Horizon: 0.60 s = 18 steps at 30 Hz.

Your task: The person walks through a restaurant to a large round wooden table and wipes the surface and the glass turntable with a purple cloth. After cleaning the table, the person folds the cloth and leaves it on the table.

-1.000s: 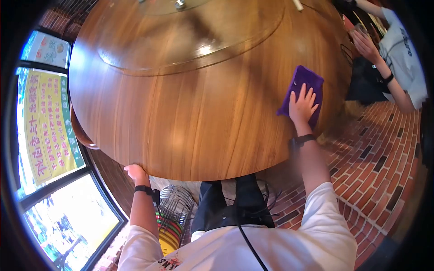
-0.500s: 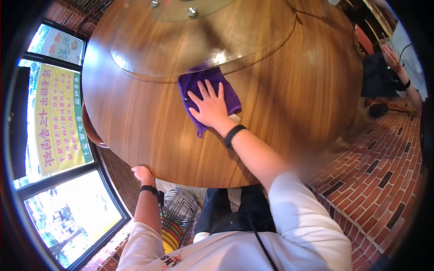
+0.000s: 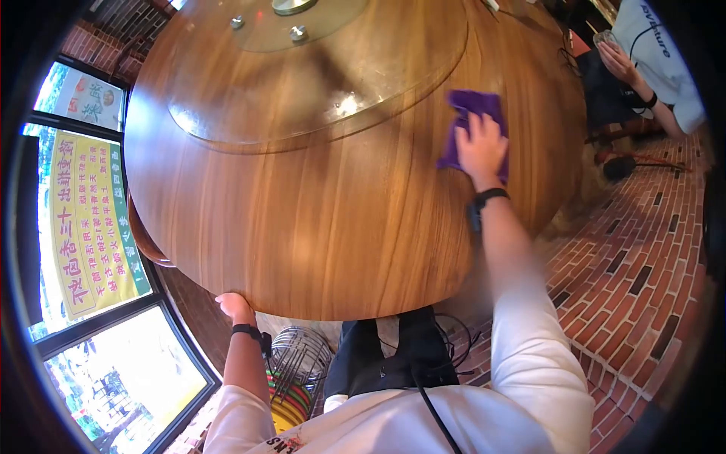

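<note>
A purple cloth (image 3: 456, 147) lies on the right part of a round wooden table (image 3: 325, 227). My right hand (image 3: 484, 150) presses it flat against the wood, fingers spread and slightly blurred. At the table's near left edge is my left hand (image 3: 236, 306), its fingers curled round the rim and partly hidden. A round glass turntable (image 3: 302, 98) covers the middle of the table, to the left of the cloth.
Metal-framed stools with coloured rings (image 3: 296, 363) stand below the near edge. Another person's hand (image 3: 618, 62) holds a clear object at the upper right. Windows with a yellow banner (image 3: 83, 219) line the left; a brick floor (image 3: 628, 295) lies right.
My right hand has slid the purple cloth to the right, away from the turntable's near edge. My left hand stays at the rim. The view has shifted slightly.
</note>
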### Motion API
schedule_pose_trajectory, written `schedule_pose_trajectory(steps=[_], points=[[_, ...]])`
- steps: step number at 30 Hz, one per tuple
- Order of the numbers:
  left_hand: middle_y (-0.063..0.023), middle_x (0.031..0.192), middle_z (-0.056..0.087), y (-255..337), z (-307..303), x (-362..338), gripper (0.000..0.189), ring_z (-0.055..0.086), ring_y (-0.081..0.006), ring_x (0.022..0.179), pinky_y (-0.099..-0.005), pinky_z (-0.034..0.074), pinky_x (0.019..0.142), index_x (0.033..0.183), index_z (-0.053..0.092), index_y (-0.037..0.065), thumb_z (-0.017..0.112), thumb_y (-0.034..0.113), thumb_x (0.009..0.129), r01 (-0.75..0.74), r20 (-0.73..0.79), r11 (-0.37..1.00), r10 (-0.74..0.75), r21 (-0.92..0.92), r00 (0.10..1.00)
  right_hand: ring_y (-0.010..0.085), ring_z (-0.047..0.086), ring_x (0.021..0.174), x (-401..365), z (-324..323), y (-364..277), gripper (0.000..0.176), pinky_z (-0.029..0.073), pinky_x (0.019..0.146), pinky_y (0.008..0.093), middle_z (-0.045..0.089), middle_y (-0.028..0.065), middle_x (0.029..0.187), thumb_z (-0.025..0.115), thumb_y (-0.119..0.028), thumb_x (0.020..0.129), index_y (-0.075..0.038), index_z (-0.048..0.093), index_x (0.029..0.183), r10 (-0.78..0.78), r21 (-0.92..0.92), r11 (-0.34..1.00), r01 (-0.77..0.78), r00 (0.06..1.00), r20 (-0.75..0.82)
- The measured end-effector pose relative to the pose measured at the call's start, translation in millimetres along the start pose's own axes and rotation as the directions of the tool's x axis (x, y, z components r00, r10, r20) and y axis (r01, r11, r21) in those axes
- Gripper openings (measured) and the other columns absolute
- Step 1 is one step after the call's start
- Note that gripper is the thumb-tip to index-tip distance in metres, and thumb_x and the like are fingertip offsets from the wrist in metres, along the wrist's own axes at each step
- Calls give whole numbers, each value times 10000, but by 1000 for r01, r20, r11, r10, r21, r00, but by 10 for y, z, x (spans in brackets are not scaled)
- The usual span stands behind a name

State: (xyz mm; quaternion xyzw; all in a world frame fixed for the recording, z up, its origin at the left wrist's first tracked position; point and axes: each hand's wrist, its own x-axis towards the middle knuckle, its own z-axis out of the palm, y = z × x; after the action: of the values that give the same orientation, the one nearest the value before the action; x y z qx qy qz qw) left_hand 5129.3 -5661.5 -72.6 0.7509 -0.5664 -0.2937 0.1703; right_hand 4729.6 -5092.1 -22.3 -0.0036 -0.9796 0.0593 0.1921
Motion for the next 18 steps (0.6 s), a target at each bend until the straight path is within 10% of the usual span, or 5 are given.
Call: schedule_pose_trajectory(steps=[5,6,9,13,18], points=[[-290,1108,716,-927,547,1082,509,715,-440,989,-469,606,842,1194,629,-97,345,312,1089,-259,-61,843,324,472,944,328,213,1568,-153,-53,599,666,157,1207,669,246,135,1696,414,-595,1018,-278,360,1601,462,-232,880,-414,860,218],[-282,1074,727,-1029,484,1096,480,727,-433,956,-465,617,808,1184,631,-95,371,297,1086,-321,-25,721,424,614,905,357,251,1543,-186,-34,432,660,172,1174,709,280,137,1680,431,-584,1009,-255,392,1580,444,-236,886,-398,876,189],[-240,982,743,-941,514,1042,326,753,-393,858,-436,632,711,1190,601,-72,417,165,1061,-150,-223,925,237,349,946,389,312,1495,-211,-113,-278,642,197,1111,760,329,149,1650,477,-536,978,-223,437,1536,252,-174,960,-219,947,201],[-157,929,757,-958,451,1167,256,772,-294,810,-368,629,660,1181,580,-67,468,111,1037,-379,87,393,588,838,804,410,345,1461,-386,-186,-1427,577,211,1098,777,434,201,1544,540,-443,919,-151,564,1416,-102,79,993,92,987,125],[-152,1060,740,-387,211,836,314,744,-300,930,-398,597,771,1179,621,-36,424,159,1032,-264,-3,839,302,475,953,361,282,1523,-497,-38,-2229,618,94,1192,727,406,142,1604,607,-512,908,-245,566,1463,-320,380,897,225,924,208]])
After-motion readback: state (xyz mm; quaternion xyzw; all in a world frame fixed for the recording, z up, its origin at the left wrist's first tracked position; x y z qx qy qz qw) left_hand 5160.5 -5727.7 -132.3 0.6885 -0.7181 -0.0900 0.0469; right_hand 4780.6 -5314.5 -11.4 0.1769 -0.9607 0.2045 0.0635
